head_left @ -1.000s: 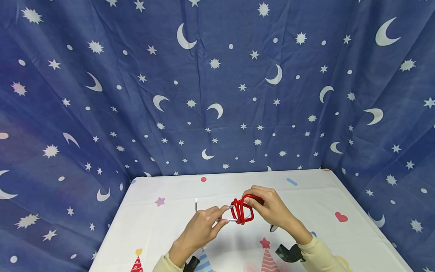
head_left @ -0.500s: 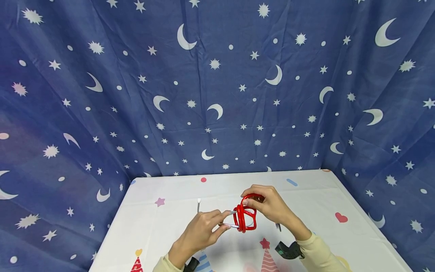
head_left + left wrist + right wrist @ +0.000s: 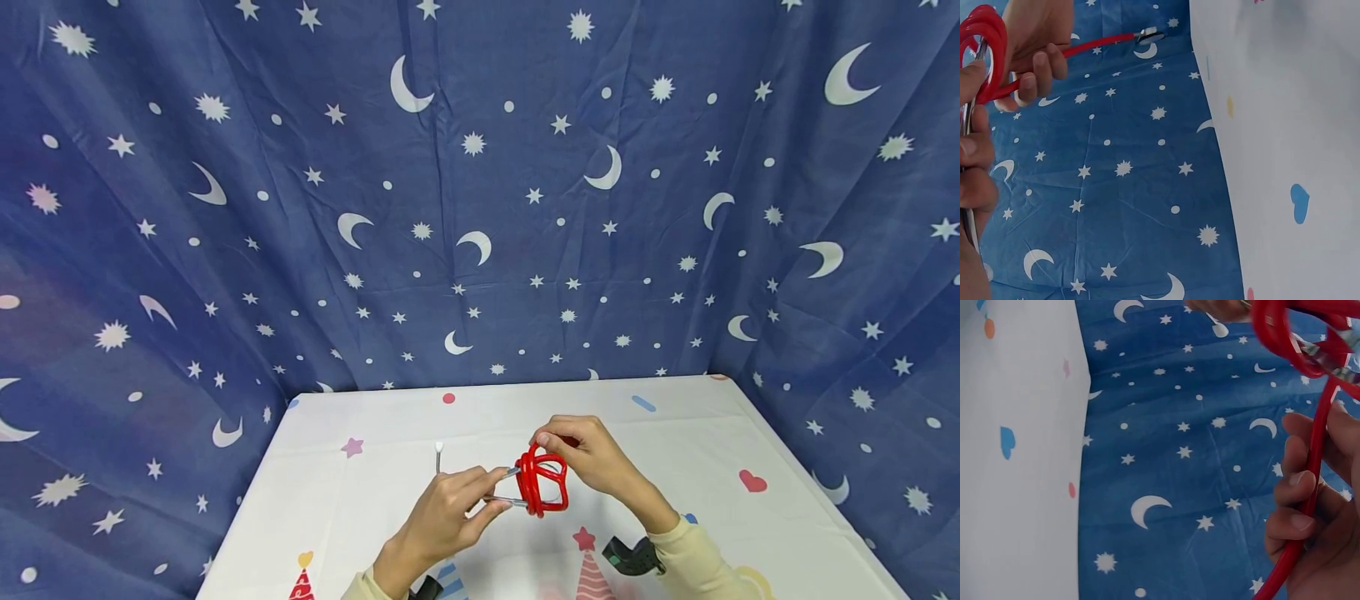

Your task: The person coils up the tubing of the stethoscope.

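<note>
A stethoscope with red tubing is held above the table between both hands. Its tubing is wound in several coils around the metal ear tubes. My left hand pinches those ear tubes, their ends spread apart, and one white ear tip sticks up behind the fingers. My right hand grips the free tubing just above the coils; in the right wrist view its fingers curl round the red tube. The chest piece dangles at the tubing's far end in the left wrist view; the hand hides it in the head view.
A white tablecloth with printed shapes covers the table beneath the hands. A blue curtain with moons and stars hangs behind and along the sides. Dark straps sit at the wrists.
The loose loop at the right hand has shrunk and been drawn against the coils. The coils have dropped slightly and turned. The chest piece has gone out of sight in the head view.
</note>
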Action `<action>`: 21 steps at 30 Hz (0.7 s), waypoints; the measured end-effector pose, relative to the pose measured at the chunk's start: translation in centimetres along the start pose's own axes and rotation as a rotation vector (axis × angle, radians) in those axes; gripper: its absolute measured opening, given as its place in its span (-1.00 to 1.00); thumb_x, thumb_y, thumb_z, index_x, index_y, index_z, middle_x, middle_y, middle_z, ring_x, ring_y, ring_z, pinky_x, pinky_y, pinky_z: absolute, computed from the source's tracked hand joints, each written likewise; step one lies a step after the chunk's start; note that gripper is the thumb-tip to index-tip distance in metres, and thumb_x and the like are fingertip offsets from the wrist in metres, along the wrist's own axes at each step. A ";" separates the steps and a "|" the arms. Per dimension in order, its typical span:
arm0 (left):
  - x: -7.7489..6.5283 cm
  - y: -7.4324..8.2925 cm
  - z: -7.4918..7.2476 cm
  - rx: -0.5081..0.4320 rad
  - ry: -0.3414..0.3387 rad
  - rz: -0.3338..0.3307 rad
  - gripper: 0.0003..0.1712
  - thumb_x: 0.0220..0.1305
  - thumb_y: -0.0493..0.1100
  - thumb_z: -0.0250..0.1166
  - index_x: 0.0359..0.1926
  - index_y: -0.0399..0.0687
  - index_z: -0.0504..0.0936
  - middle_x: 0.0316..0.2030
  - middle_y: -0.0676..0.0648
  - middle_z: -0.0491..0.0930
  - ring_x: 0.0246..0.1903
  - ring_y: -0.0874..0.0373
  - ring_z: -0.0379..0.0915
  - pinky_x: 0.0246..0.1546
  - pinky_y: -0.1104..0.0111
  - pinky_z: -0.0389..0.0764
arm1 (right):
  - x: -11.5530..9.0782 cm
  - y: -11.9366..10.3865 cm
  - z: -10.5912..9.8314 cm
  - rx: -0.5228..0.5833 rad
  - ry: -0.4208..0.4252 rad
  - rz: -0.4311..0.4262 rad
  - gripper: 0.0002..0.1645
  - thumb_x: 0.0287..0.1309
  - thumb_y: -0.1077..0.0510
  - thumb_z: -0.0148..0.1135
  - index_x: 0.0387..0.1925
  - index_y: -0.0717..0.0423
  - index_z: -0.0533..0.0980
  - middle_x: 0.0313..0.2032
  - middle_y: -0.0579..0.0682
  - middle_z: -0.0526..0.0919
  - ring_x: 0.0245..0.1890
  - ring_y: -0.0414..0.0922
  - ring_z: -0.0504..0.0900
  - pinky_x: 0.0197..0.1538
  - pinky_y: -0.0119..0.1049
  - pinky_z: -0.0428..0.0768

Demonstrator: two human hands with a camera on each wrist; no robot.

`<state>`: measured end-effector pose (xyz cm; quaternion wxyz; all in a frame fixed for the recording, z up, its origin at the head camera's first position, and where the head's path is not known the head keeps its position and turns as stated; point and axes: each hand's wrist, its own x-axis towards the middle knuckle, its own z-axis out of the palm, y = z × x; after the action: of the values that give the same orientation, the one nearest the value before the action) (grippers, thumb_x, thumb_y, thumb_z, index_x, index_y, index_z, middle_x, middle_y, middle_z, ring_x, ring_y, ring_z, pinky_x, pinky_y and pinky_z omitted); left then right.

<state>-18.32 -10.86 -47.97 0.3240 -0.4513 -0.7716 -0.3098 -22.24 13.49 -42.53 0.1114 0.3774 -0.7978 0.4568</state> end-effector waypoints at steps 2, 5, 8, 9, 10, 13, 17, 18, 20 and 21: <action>0.1 0.0 -0.1 -0.026 0.029 -0.007 -0.68 0.27 -0.12 0.35 0.01 -0.13 0.64 -0.52 0.15 0.55 -0.62 0.42 0.40 -0.51 0.80 0.29 | 0.0 -0.7 0.0 0.002 0.004 0.017 -0.86 0.21 0.38 0.23 -0.36 0.17 0.67 -0.52 -0.03 0.65 -0.54 -0.42 0.38 -0.48 -0.46 0.50; 0.3 -0.1 -0.2 -0.051 0.070 -0.018 -0.69 0.28 -0.11 0.35 0.00 -0.13 0.64 -0.53 0.14 0.51 -0.66 0.40 0.26 -0.54 0.80 0.24 | -0.3 -1.0 0.2 -0.006 0.023 0.086 -0.86 0.24 0.35 0.22 -0.35 0.17 0.68 -0.52 0.01 0.66 -0.56 -0.42 0.33 -0.49 -0.48 0.47; 0.3 -0.2 -0.2 -0.055 0.094 -0.022 -0.70 0.30 -0.11 0.34 -0.01 -0.15 0.64 -0.53 0.14 0.49 -0.65 0.40 0.22 -0.54 0.80 0.22 | -0.7 -0.7 0.5 -0.013 0.039 0.142 -0.86 0.25 0.34 0.21 -0.30 0.17 0.68 -0.53 0.00 0.65 -0.58 -0.42 0.28 -0.49 -0.48 0.43; 0.3 -0.3 -0.2 -0.055 0.098 -0.025 -0.69 0.29 -0.11 0.34 -0.01 -0.16 0.64 -0.53 0.14 0.48 -0.64 0.41 0.21 -0.54 0.80 0.22 | -0.8 -0.6 0.6 -0.013 0.042 0.143 -0.86 0.25 0.34 0.21 -0.30 0.17 0.68 -0.55 0.01 0.63 -0.58 -0.42 0.28 -0.48 -0.48 0.42; 0.3 -0.3 -0.2 -0.057 0.104 -0.026 -0.69 0.29 -0.12 0.34 -0.01 -0.18 0.64 -0.53 0.14 0.48 -0.65 0.41 0.22 -0.55 0.79 0.22 | -1.0 -0.5 0.7 -0.020 0.048 0.142 -0.85 0.25 0.34 0.21 -0.30 0.16 0.68 -0.55 0.00 0.63 -0.56 -0.41 0.29 -0.46 -0.47 0.42; 0.2 -0.4 -0.2 -0.074 0.131 -0.031 -0.69 0.29 -0.14 0.34 -0.02 -0.22 0.63 -0.53 0.12 0.48 -0.66 0.37 0.22 -0.58 0.77 0.23 | -1.3 0.0 1.2 -0.034 0.056 0.132 -0.85 0.24 0.34 0.21 -0.37 0.10 0.66 -0.62 -0.08 0.53 -0.56 -0.41 0.26 -0.47 -0.46 0.37; 0.0 -0.5 -0.1 -0.104 0.166 -0.047 -0.67 0.24 -0.19 0.38 -0.02 -0.25 0.63 -0.52 0.09 0.49 -0.67 0.31 0.23 -0.60 0.74 0.25 | -2.2 1.8 2.3 -0.035 0.050 0.152 -0.82 0.27 0.35 0.18 -0.42 0.11 0.62 -0.65 -0.11 0.47 -0.59 -0.42 0.22 -0.53 -0.50 0.33; -0.1 -0.4 0.0 -0.112 0.172 -0.059 -0.67 0.21 -0.21 0.40 -0.03 -0.26 0.63 -0.53 0.08 0.49 -0.67 0.30 0.24 -0.61 0.73 0.26 | -2.4 2.4 2.6 -0.027 0.042 0.159 -0.82 0.29 0.35 0.16 -0.40 0.13 0.62 -0.65 -0.10 0.48 -0.60 -0.42 0.22 -0.54 -0.50 0.35; -0.2 -0.4 0.1 -0.131 0.180 -0.090 -0.65 0.15 -0.26 0.43 -0.03 -0.28 0.63 -0.53 0.06 0.50 -0.67 0.30 0.25 -0.60 0.75 0.25 | -2.9 3.2 3.1 -0.013 0.023 0.173 -0.82 0.33 0.31 0.13 -0.35 0.11 0.63 -0.64 -0.08 0.50 -0.61 -0.43 0.22 -0.55 -0.51 0.35; -0.3 -0.5 0.2 -0.141 0.186 -0.106 -0.63 0.11 -0.29 0.45 -0.04 -0.29 0.64 -0.53 0.05 0.51 -0.67 0.30 0.25 -0.60 0.74 0.25 | -3.1 3.4 3.3 0.000 0.012 0.179 -0.82 0.35 0.29 0.12 -0.32 0.10 0.63 -0.62 -0.08 0.52 -0.61 -0.43 0.24 -0.55 -0.50 0.36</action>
<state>-18.65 -11.05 -48.43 0.3448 -0.4007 -0.7375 -0.4203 -21.91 13.41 -48.14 0.0746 0.3018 -0.8277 0.4672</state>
